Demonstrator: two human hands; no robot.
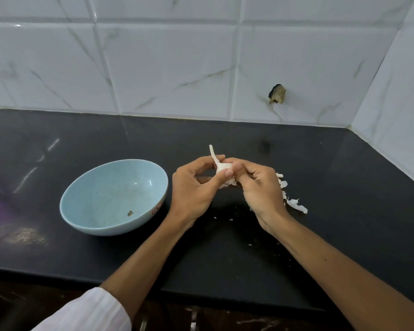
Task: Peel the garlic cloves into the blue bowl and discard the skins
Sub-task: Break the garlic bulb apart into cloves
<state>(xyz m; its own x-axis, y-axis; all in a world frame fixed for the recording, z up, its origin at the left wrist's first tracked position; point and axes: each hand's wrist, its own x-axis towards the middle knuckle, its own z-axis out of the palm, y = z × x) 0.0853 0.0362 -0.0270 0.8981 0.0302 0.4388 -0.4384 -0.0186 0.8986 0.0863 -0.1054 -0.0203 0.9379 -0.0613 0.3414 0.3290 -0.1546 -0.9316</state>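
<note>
Pinching garlic [222, 166] with left hand [194, 189] and right hand [263, 187], both curled on it. Light, papery, maybe crumbly. Grip the firm body, peel from the stalk [212, 152].

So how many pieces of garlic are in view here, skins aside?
1: the garlic pinched between the left hand and right hand, over the counter right of the blue bowl. The bowl holds none; more may hide behind the hands.
</note>
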